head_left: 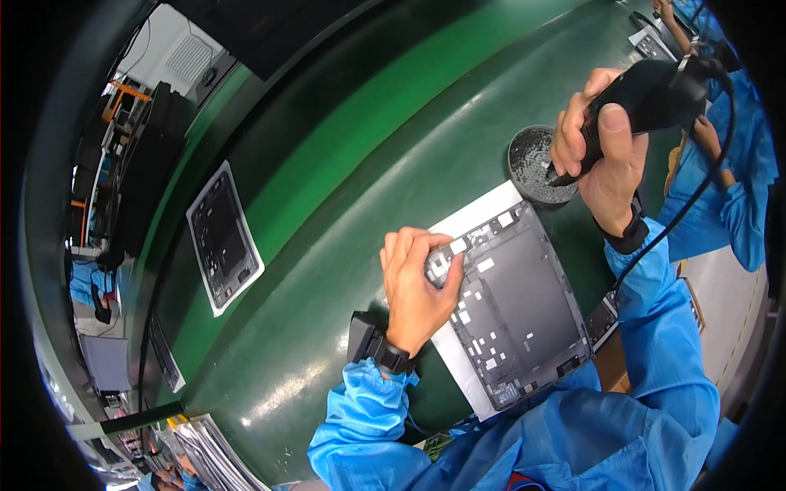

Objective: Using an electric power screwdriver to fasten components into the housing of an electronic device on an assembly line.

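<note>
My right hand [606, 155] is wrapped round a black corded electric screwdriver [655, 96]. The driver's tip points down at a round dish [545, 199] that holds many tiny dark pieces, seemingly screws. Whether the tip carries a screw is too small to tell. Between the thumb and fingers of my left hand [419, 282] is the far left corner of a dark tablet housing [532, 286]. Small white stickers dot the housing's inner side. Beneath it lies a white sheet [463, 364], showing along the far and left edges.
A second dark housing [219, 237] rests on a white pad to the left, on the green bench [327, 278]. The driver's cable [696, 195] runs down past my right sleeve. At the right sits a co-worker in blue [696, 213]. Stacked sheets [214, 454] stand lower left.
</note>
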The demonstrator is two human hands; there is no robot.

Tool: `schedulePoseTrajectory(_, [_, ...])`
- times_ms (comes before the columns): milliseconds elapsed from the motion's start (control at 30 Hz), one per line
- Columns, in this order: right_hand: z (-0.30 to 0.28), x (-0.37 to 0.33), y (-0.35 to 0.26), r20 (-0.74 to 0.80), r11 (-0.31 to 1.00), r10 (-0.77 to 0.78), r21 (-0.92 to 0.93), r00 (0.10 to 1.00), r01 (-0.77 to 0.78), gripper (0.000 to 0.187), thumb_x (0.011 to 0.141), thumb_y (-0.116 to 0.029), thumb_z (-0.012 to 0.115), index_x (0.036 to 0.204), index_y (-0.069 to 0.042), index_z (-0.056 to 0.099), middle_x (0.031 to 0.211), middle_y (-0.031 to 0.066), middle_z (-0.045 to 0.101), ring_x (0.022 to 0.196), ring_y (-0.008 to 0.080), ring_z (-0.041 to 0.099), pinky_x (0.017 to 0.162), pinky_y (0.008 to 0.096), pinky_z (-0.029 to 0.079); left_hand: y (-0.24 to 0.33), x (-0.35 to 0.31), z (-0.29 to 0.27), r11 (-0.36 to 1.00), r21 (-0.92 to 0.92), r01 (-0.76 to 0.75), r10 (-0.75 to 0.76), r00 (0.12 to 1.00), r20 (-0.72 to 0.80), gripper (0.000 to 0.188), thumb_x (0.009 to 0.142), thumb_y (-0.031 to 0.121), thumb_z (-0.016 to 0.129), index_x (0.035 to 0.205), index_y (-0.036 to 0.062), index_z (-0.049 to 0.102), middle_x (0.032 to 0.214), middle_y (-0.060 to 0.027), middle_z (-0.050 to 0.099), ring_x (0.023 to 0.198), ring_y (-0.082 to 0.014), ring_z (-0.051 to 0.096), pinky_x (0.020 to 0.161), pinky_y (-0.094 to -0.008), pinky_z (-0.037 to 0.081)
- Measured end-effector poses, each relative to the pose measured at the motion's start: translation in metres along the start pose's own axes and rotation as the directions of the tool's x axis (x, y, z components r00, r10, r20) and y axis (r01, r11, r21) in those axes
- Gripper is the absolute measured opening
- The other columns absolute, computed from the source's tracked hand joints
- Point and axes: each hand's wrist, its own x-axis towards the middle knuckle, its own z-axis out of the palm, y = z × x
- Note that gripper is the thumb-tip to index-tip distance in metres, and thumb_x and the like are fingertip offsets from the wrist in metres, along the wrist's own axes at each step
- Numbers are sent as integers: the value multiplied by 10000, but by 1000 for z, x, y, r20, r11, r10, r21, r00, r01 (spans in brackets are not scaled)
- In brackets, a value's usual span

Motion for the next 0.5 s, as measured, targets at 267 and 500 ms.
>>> schedulePoseTrajectory(267, [91, -38, 17, 198, 976, 82, 185, 977, -119, 428, 1006, -424, 617, 1155, -82, 408, 611, 42, 452, 450, 111, 406, 419, 269, 370, 1, -5, 3, 999, 40, 3, 0, 997, -74, 271, 722, 112, 825, 942, 84, 669, 909, -65, 580, 910, -266, 535, 811, -388, 381])
schedulePoseTrajectory(500, [106, -47, 30, 249, 981, 84, 147, 965, -123, 421, 1021, -426, 595, 1155, -67, 419, 619, 44, 459, 453, 102, 402, 415, 258, 366, -4, -7, 3, 999, 36, 23, -20, 995, -98, 301, 713, 148, 837, 912, 74, 624, 913, -65, 562, 913, -283, 519, 807, -400, 362])
